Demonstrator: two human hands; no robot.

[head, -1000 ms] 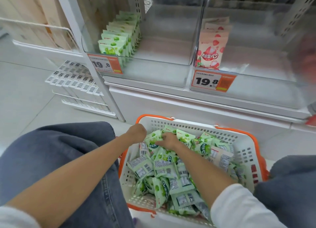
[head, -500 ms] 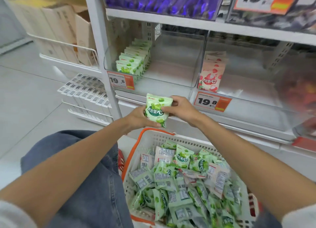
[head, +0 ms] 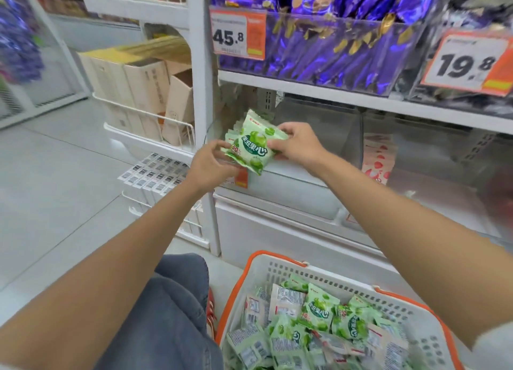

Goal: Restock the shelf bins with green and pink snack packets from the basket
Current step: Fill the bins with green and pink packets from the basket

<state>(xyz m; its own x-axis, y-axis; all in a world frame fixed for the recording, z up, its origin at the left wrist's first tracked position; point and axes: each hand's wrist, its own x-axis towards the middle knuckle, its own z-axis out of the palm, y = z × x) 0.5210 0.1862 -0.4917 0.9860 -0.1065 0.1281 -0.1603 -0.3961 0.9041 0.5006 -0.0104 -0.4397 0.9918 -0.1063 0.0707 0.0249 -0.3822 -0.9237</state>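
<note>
A green snack packet (head: 251,149) is held between both hands at the front of the left clear shelf bin (head: 299,172). My left hand (head: 209,165) pinches its lower left edge and my right hand (head: 298,143) grips its right side. Behind it a row of green packets (head: 244,122) stands in that bin. Pink packets (head: 379,158) stand in the clear bin to the right. The white basket with an orange rim (head: 251,261) sits low in front of the shelf, holding several green packets (head: 316,311).
Purple bags (head: 333,36) fill the bin on the shelf above, with price tags 45.8 (head: 236,33) and 19.8 (head: 469,64). Cardboard boxes (head: 144,89) sit in a wire rack to the left. My jeans-clad knee (head: 169,314) is beside the basket.
Both hands took a green packet out of the basket and lifted it up to the front of the left bin. The view has tilted upward toward the shelf.
</note>
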